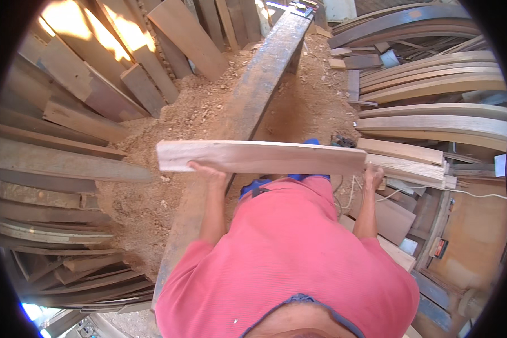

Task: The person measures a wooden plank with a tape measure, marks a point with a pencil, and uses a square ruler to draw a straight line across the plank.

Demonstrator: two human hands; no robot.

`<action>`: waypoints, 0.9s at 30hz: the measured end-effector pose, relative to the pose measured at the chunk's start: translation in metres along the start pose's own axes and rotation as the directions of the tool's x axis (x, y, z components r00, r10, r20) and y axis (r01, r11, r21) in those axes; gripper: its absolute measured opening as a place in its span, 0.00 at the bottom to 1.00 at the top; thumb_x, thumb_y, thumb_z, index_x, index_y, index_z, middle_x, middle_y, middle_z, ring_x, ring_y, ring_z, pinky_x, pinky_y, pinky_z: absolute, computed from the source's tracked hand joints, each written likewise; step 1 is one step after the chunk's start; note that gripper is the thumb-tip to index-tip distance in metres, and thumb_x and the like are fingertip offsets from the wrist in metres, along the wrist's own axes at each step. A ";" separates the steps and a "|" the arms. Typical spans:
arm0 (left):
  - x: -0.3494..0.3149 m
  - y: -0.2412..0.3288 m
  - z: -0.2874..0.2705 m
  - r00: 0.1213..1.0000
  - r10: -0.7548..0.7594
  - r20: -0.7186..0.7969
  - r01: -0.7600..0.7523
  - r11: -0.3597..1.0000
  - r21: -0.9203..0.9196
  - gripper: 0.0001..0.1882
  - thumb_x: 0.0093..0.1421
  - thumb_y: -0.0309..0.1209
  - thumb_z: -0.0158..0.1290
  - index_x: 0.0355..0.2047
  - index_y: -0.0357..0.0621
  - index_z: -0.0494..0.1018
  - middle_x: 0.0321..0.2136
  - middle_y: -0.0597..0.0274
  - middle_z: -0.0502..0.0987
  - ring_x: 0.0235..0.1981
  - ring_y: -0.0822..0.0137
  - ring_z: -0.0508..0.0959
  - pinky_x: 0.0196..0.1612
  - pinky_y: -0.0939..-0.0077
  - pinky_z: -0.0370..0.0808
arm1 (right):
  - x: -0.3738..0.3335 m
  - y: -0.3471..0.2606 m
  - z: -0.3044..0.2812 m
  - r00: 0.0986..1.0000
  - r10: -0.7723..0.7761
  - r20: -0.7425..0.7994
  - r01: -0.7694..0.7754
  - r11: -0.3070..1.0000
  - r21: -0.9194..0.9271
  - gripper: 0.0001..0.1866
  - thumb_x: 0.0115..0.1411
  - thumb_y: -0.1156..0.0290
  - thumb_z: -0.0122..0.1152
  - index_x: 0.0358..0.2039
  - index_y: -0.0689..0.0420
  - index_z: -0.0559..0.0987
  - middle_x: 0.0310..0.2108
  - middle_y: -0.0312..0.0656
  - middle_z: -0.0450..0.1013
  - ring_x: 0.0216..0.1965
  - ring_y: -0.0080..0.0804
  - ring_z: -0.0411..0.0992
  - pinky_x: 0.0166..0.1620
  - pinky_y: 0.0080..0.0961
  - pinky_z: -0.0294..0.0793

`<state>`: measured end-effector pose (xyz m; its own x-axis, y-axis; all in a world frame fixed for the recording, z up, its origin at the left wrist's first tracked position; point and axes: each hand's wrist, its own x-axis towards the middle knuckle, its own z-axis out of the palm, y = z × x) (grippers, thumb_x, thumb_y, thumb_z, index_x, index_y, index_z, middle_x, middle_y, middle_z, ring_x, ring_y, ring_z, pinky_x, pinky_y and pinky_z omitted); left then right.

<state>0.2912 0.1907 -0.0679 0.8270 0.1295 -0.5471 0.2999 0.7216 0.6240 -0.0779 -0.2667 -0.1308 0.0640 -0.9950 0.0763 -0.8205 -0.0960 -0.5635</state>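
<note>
A pale, smooth wooden board (265,158) is held crosswise in front of my body, its broad face toward me. Under its left part, my left hand (208,172) grips the lower edge, thumb against the face. My right hand (373,176) is closed around the board's right end, its fingers partly hidden by the wood. Beneath the board runs a long, worn wooden bench (253,93), dusted with sawdust, reaching from my left side to the far end. A metal clamp or stop (302,8) sits at that far end.
Planks (188,36) lean and lie stacked along the left and far left. At the right are piles of long boards (434,81). Sawdust and shavings (146,197) cover the ground around the bench. A pale cord (473,192) crosses the boards at the right, near a dark power tool (343,141).
</note>
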 end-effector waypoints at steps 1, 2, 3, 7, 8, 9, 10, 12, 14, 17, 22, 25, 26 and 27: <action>0.013 0.002 -0.018 0.999 0.010 -0.039 -0.012 0.999 -0.039 0.50 0.66 0.73 0.26 0.73 0.45 0.51 0.71 0.55 0.57 0.72 0.52 0.56 0.74 0.55 0.50 | 0.006 0.008 0.008 0.973 0.150 0.178 -0.181 0.968 0.176 0.34 0.62 0.44 0.64 0.52 0.63 0.76 0.48 0.52 0.76 0.47 0.46 0.75 0.53 0.44 0.73; 0.026 0.002 -0.032 0.997 0.025 -0.075 -0.031 0.996 -0.080 0.51 0.65 0.73 0.24 0.73 0.46 0.51 0.72 0.55 0.57 0.72 0.52 0.55 0.74 0.55 0.49 | 0.013 0.015 0.015 0.892 0.292 0.344 -0.394 0.876 0.278 0.36 0.61 0.41 0.64 0.54 0.62 0.75 0.51 0.53 0.75 0.49 0.48 0.74 0.54 0.47 0.72; 0.025 0.000 -0.037 0.996 0.027 -0.084 -0.036 0.994 -0.099 0.51 0.65 0.73 0.24 0.74 0.45 0.50 0.72 0.55 0.55 0.73 0.52 0.54 0.75 0.54 0.49 | 0.007 0.007 0.029 0.747 0.294 0.596 -0.608 0.665 0.434 0.38 0.61 0.40 0.64 0.57 0.60 0.73 0.53 0.52 0.74 0.52 0.48 0.73 0.56 0.50 0.71; 0.020 0.001 -0.048 0.990 0.017 -0.143 -0.036 0.991 -0.130 0.53 0.65 0.74 0.23 0.74 0.44 0.48 0.73 0.53 0.52 0.73 0.51 0.52 0.75 0.54 0.47 | -0.038 -0.114 0.087 0.420 -0.032 0.907 -0.907 -0.011 0.420 0.35 0.63 0.44 0.63 0.62 0.53 0.70 0.60 0.46 0.71 0.61 0.46 0.67 0.65 0.52 0.63; 0.024 0.002 -0.047 0.987 0.008 -0.158 -0.029 0.991 -0.132 0.53 0.64 0.74 0.23 0.74 0.44 0.48 0.73 0.53 0.52 0.73 0.51 0.52 0.75 0.54 0.48 | -0.037 -0.147 0.095 0.437 -0.089 0.895 -0.899 -0.067 0.433 0.33 0.64 0.47 0.63 0.63 0.52 0.69 0.60 0.44 0.70 0.62 0.46 0.66 0.67 0.52 0.62; 0.028 -0.001 -0.045 0.978 0.008 -0.210 -0.034 0.992 -0.120 0.53 0.64 0.75 0.22 0.74 0.46 0.49 0.73 0.53 0.53 0.73 0.51 0.53 0.75 0.53 0.48 | -0.027 -0.155 0.110 0.470 -0.073 0.880 -0.882 -0.070 0.466 0.32 0.65 0.49 0.62 0.64 0.52 0.68 0.60 0.44 0.70 0.62 0.46 0.67 0.67 0.51 0.61; 0.031 -0.007 -0.047 0.962 0.016 -0.273 -0.048 0.993 -0.112 0.53 0.63 0.76 0.21 0.74 0.48 0.50 0.73 0.54 0.54 0.73 0.50 0.54 0.75 0.52 0.49 | -0.017 -0.170 0.123 0.492 -0.062 0.868 -0.870 -0.063 0.489 0.31 0.66 0.52 0.62 0.65 0.53 0.68 0.60 0.43 0.70 0.62 0.46 0.67 0.68 0.51 0.61; 0.031 -0.016 -0.041 0.935 -0.006 -0.354 -0.048 0.988 -0.145 0.54 0.61 0.77 0.19 0.74 0.50 0.51 0.73 0.54 0.54 0.73 0.50 0.55 0.74 0.49 0.49 | 0.004 -0.197 0.142 0.465 -0.135 0.875 -0.883 0.001 0.470 0.29 0.68 0.55 0.60 0.65 0.54 0.67 0.61 0.43 0.70 0.62 0.46 0.67 0.68 0.52 0.61; 0.025 -0.016 -0.011 0.928 -0.074 -0.366 -0.015 0.972 -0.233 0.55 0.60 0.78 0.19 0.74 0.51 0.51 0.73 0.54 0.54 0.73 0.49 0.55 0.74 0.46 0.50 | 0.030 -0.228 0.163 0.448 -0.206 0.870 -0.882 0.055 0.468 0.27 0.69 0.58 0.60 0.64 0.55 0.68 0.60 0.43 0.70 0.62 0.45 0.67 0.68 0.52 0.62; 0.038 -0.029 -0.011 0.915 -0.073 -0.396 -0.078 0.933 -0.350 0.57 0.59 0.80 0.19 0.74 0.51 0.48 0.74 0.54 0.52 0.73 0.47 0.52 0.74 0.41 0.46 | 0.058 -0.279 0.204 0.384 -0.304 0.872 -0.884 0.150 0.442 0.26 0.68 0.61 0.60 0.63 0.55 0.69 0.59 0.43 0.72 0.62 0.43 0.67 0.66 0.51 0.64; 0.048 -0.088 0.016 0.795 -0.018 -0.606 -0.125 0.973 -0.194 0.55 0.60 0.78 0.16 0.74 0.52 0.50 0.73 0.54 0.53 0.73 0.48 0.54 0.74 0.43 0.49 | 0.134 -0.343 0.270 0.281 -0.345 0.896 -0.826 0.388 0.409 0.24 0.68 0.63 0.61 0.62 0.54 0.70 0.57 0.39 0.73 0.60 0.41 0.70 0.64 0.54 0.68; 0.032 -0.113 0.059 0.812 -0.026 -0.583 -0.173 0.943 -0.284 0.51 0.63 0.75 0.20 0.72 0.53 0.55 0.71 0.55 0.58 0.71 0.48 0.59 0.72 0.44 0.56 | 0.162 -0.382 0.284 0.252 -0.267 0.930 -0.834 0.427 0.349 0.22 0.68 0.65 0.62 0.60 0.55 0.70 0.55 0.41 0.74 0.56 0.42 0.73 0.60 0.54 0.72; 0.040 -0.123 0.064 0.835 -0.031 -0.549 -0.151 0.947 -0.282 0.47 0.64 0.72 0.25 0.71 0.52 0.57 0.70 0.55 0.60 0.69 0.48 0.61 0.70 0.44 0.59 | 0.174 -0.395 0.298 0.268 -0.243 0.932 -0.815 0.458 0.354 0.22 0.67 0.66 0.62 0.59 0.55 0.70 0.55 0.43 0.74 0.54 0.43 0.74 0.58 0.53 0.74; 0.041 -0.132 0.066 0.850 -0.030 -0.525 -0.138 0.951 -0.277 0.44 0.65 0.69 0.29 0.69 0.52 0.59 0.68 0.55 0.63 0.67 0.48 0.64 0.68 0.44 0.62 | 0.184 -0.409 0.308 0.273 -0.218 0.937 -0.797 0.494 0.347 0.22 0.66 0.67 0.63 0.58 0.55 0.70 0.54 0.44 0.74 0.53 0.43 0.75 0.56 0.53 0.75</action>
<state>0.3170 0.0561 -0.1358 0.4442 0.4458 -0.7771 0.0397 0.8568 0.5142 0.4444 -0.4191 -0.1401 0.7287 -0.2752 -0.6271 -0.2593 0.7367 -0.6246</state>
